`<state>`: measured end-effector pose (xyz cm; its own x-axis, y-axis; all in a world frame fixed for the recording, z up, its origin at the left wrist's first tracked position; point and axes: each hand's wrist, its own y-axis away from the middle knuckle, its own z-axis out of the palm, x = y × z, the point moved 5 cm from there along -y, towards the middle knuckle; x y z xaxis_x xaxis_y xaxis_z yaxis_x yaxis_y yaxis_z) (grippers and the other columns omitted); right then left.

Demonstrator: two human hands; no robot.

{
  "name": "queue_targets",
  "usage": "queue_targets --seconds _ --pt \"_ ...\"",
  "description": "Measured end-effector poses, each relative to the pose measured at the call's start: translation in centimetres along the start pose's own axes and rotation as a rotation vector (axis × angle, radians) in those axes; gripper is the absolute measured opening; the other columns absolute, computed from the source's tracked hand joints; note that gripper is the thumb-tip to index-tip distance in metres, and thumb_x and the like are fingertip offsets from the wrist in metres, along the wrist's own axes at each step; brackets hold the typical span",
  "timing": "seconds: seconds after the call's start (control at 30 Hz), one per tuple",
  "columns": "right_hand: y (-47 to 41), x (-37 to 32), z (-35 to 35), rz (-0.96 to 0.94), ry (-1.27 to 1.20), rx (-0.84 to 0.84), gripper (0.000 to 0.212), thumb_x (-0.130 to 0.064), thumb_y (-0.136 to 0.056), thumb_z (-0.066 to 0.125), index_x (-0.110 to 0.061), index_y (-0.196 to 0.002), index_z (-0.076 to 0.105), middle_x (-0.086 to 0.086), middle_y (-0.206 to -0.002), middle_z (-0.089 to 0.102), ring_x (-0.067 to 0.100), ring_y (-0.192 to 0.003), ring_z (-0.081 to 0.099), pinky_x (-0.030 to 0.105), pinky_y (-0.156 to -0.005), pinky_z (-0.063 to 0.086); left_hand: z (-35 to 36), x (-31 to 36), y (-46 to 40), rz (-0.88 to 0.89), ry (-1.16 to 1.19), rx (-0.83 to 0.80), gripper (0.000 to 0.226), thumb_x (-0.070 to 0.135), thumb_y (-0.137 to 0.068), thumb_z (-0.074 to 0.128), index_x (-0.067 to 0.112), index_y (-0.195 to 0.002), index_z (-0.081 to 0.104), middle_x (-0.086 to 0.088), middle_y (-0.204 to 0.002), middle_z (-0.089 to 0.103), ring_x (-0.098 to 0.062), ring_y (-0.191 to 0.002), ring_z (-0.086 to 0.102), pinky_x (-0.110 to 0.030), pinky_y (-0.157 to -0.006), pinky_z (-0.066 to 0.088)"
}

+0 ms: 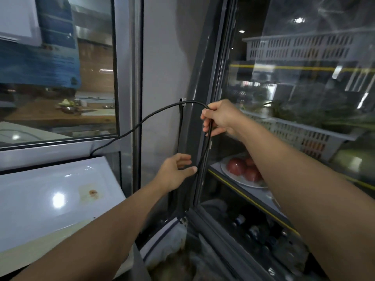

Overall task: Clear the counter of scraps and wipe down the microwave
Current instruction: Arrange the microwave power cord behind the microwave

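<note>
Right hand (220, 118) up high, beside the glass door of a fridge (284, 98). Grip tight around a black cord (154, 115), fingers curled round it where the cord bends over and drops down. From that hand, a long loop of cord off to the left, down to the back of the white microwave (50, 199).

Left hand (175, 173) lower down, close to the hanging part of the cord. Grip loose, fingers spread and relaxed, thumb tip right at the cord. Touching or not, cannot tell. Nothing held in it.

Microwave at the lower left, only its shiny white top in view, with a small brown stain (92, 193) on a pale patch. Above it, a window (60, 67) with a grey frame.

Inside the fridge, a white plate (241, 181) of red tomatoes (236, 166) on a shelf. Higher up, a pale basket (300, 134) with green leaves. Down at the bottom, some dark bottles, blurry.
</note>
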<state>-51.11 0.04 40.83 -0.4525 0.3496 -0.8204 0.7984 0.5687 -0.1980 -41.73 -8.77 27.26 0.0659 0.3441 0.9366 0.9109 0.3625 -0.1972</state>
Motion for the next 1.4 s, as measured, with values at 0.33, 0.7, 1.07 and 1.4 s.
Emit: queue_targets --seconds 0.33,0.7,1.07,1.4 --pt "2.1 -2.3 0.9 -0.009 -0.05 0.023 0.028 -0.017 -0.1 0.043 -0.008 -0.076 0.056 0.007 -0.063 0.054 0.019 -0.057 0.059 0.037 -0.06 0.056 -0.4 -2.8 3.4 -0.101 0.143 -0.009 0.008 0.007 -0.09 0.058 0.007 -0.098 0.06 -0.004 -0.078 0.064 -0.009 -0.074 0.06 -0.008 -0.07 0.046" --pt "4.1 -0.9 1.6 -0.045 -0.209 0.128 0.017 -0.007 -0.098 0.045 -0.012 -0.089 0.059 0.007 -0.067 0.054 0.018 -0.06 0.058 0.032 -0.06 0.055 -10.8 -1.4 6.3 -0.051 -0.146 0.152 0.008 0.017 -0.087 0.064 0.011 -0.083 0.068 -0.002 -0.072 0.062 -0.009 -0.062 0.052 -0.016 -0.059 0.043" --pt "1.4 -0.3 1.4 -0.105 -0.221 0.157 0.017 -0.004 -0.095 0.048 -0.015 -0.087 0.058 0.003 -0.069 0.057 0.016 -0.06 0.064 0.032 -0.063 0.053 -15.9 0.0 -0.2 -0.039 -0.231 0.285 0.03 0.016 -0.078 0.074 0.014 -0.105 0.06 -0.003 -0.07 0.058 -0.013 -0.069 0.057 -0.017 -0.067 0.048" --pt "-1.7 2.4 -0.1 -0.13 -0.218 0.143 0.016 -0.001 -0.094 0.05 -0.012 -0.086 0.057 0.005 -0.068 0.058 0.018 -0.064 0.065 0.031 -0.063 0.05 -15.1 0.1 -8.6 -0.038 -0.404 0.25 0.074 0.025 -0.075 0.077 0.014 -0.14 0.042 -0.004 -0.139 0.049 -0.023 -0.124 0.049 -0.032 -0.101 0.041"
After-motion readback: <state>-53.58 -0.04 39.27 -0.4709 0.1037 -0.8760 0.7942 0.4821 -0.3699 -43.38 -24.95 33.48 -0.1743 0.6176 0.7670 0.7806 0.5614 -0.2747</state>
